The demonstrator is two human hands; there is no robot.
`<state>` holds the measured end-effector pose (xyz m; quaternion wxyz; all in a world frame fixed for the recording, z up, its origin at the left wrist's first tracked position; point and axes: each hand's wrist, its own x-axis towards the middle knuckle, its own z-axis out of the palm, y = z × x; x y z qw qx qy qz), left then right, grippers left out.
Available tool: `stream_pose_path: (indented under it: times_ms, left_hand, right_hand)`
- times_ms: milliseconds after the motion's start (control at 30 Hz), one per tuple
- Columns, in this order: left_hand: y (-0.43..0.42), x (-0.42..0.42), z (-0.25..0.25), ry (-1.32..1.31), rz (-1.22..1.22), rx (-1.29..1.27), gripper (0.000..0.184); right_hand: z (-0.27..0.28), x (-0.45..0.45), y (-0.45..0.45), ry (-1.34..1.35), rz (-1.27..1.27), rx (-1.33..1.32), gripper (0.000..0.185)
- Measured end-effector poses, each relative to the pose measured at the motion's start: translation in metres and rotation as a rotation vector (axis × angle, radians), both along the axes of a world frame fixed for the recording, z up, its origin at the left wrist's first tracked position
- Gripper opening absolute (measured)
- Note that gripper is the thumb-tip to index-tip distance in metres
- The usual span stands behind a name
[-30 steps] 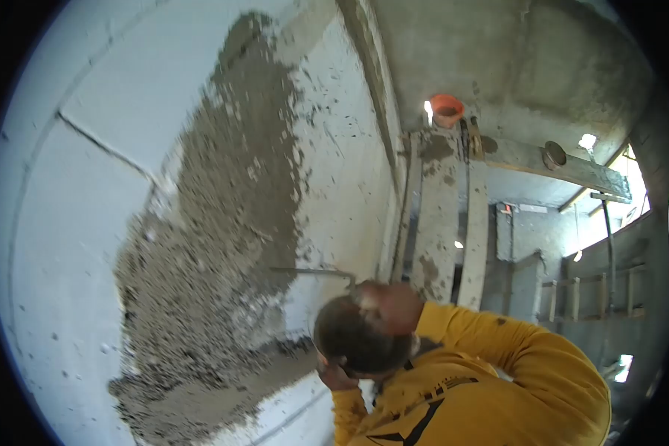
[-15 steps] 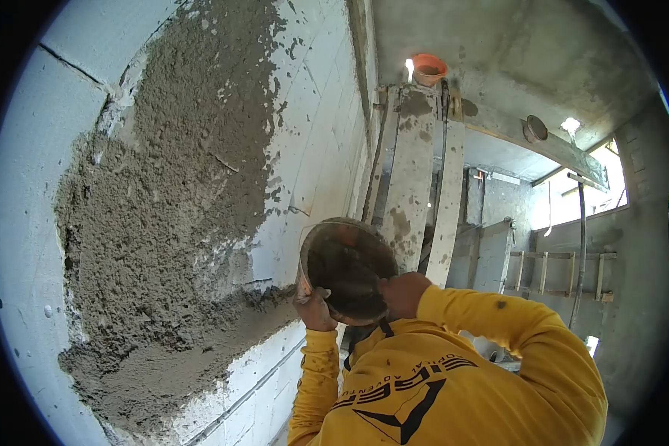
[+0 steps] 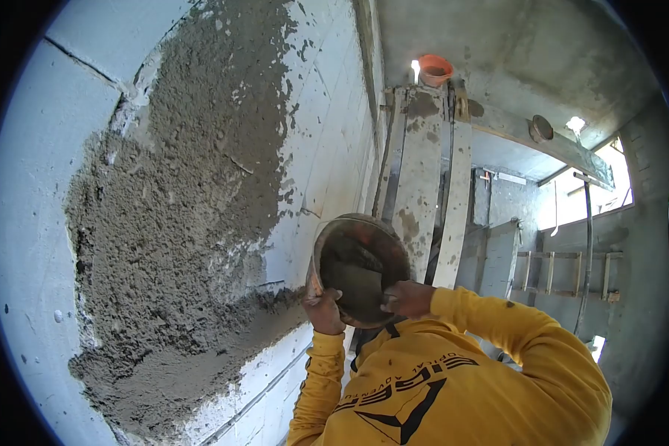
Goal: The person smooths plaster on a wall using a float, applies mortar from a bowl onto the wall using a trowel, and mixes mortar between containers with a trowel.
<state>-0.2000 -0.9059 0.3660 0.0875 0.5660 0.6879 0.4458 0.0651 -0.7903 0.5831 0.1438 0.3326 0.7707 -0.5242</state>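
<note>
1. One bucket (image 3: 395, 256) is held near, just in front of the chest, its mouth tilted towards the person, seemingly to leave the inside easy to reach.
2. The left hand (image 3: 324, 311) steadies it, its fingers grasping the left rim.
3. The right hand (image 3: 410, 299) is at the bucket's right side, its fingers apparently closed on one trowel (image 3: 360, 286); the handle is hidden, the blade inside.
4. To the left, one rough patch of mortar (image 3: 178, 215) covers part of the wall (image 3: 41, 260), near enough to touch.
5. Two more containers stand far off: one orange bucket (image 3: 435, 68) beyond at least two planks (image 3: 418, 171), and one dark bucket (image 3: 543, 128) to the right.
</note>
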Motion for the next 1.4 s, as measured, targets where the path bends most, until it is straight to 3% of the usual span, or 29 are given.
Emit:
stream_pose_path:
  times_ms: [100, 200, 300, 400, 500, 600, 700, 800, 867, 900, 933, 1000, 1067, 1100, 1167, 1200, 1233, 1267, 1300, 1333, 1367, 1400]
  left_hand:
    - [0.011, 0.004, 0.055, -1.044, 0.153, -0.292, 0.021]
    - [0.027, 0.018, 0.11, -1.047, 0.267, -0.288, 0.022]
    - [0.037, 0.024, 0.133, -1.337, 0.277, -0.132, 0.028]
    - [0.039, 0.012, 0.124, -1.284, 0.285, -0.24, 0.038]
    - [0.054, 0.004, 0.122, -1.328, 0.301, -0.257, 0.048]
    - [0.045, -0.002, 0.108, -1.384, 0.346, -0.292, 0.059]
    - [0.022, -0.056, 0.0, -1.401, 0.199, -0.305, 0.063]
    - [0.034, 0.001, 0.114, -1.184, 0.336, -0.173, 0.057]
    - [0.009, -0.028, 0.04, -1.241, 0.415, -0.173, 0.048]
    - [0.005, -0.04, 0.015, -1.272, 0.455, -0.173, 0.043]
    - [0.026, 0.009, 0.113, -0.905, 0.473, -0.202, 0.033]
    - [0.026, 0.024, 0.135, -0.943, 0.375, -0.098, 0.033]
    - [0.029, 0.039, 0.144, -0.964, 0.389, -0.028, 0.033]
    - [0.028, 0.046, 0.147, -0.965, 0.451, -0.011, 0.033]
    - [0.026, 0.054, 0.146, -0.966, 0.572, 0.018, 0.034]
    - [0.009, 0.034, 0.105, -0.902, 0.556, -0.062, 0.033]
    - [-0.009, 0.014, 0.062, -0.835, 0.54, -0.14, 0.031]
    - [-0.025, -0.006, 0.022, -0.766, 0.521, -0.214, 0.029]
    - [-0.01, 0.008, 0.037, -0.817, 0.553, -0.154, 0.026]
    - [0.013, 0.03, 0.072, -0.866, 0.584, -0.09, 0.022]
    - [0.017, 0.045, 0.097, -0.913, 0.632, -0.039, 0.018]
    - [0.007, 0.034, 0.071, -0.9, 0.616, -0.085, 0.017]
  right_hand:
    - [-0.069, 0.007, -0.011, 0.23, 0.202, 0.518, 0.036]
    - [-0.047, 0.008, -0.012, 0.068, -0.283, 0.218, 0.036]
    - [0.011, 0.014, 0.004, -0.059, -0.384, -0.305, 0.033]
    - [-0.024, 0.033, -0.004, 0.427, -0.683, -0.838, 0.031]
    - [0.002, 0.05, 0.001, 0.836, -0.887, -1.163, 0.033]
    - [0.044, 0.069, 0.032, 1.083, -0.991, -1.156, 0.037]
    - [0.085, 0.1, 0.077, 1.332, -1.122, -0.864, 0.039]
    - [0.155, 0.132, 0.126, 1.47, -1.274, -0.28, 0.036]
    - [0.182, 0.147, 0.172, 1.429, -1.354, 0.324, 0.036]
    - [0.203, 0.151, 0.196, 1.213, -1.472, 0.594, 0.039]
    - [0.222, 0.155, 0.223, 0.971, -1.566, 0.853, 0.042]
    - [0.215, 0.153, 0.307, 0.637, -1.638, 1.707, 0.046]
    - [0.226, 0.109, 0.368, 0.867, -1.773, 1.647, 0.05]
    - [0.232, 0.075, 0.388, 0.865, -1.853, 1.492, 0.051]
    - [0.199, 0.007, 0.444, 0.855, -1.688, 1.484, 0.051]
    - [0.196, -0.016, 0.441, 0.695, -1.344, 0.873, 0.048]
    - [0.169, -0.038, 0.42, 0.737, -0.959, 0.719, 0.046]
    - [0.098, -0.073, 0.399, 0.845, -0.673, 1.005, 0.051]
    - [0.093, -0.066, 0.332, 0.914, -0.464, 0.857, 0.054]
    - [0.095, -0.057, 0.277, 0.951, -0.386, 0.615, 0.054]
    - [0.083, -0.054, 0.24, 0.926, -0.415, 0.578, 0.05]
    - [0.077, -0.043, 0.216, 0.91, -0.408, 0.507, 0.048]
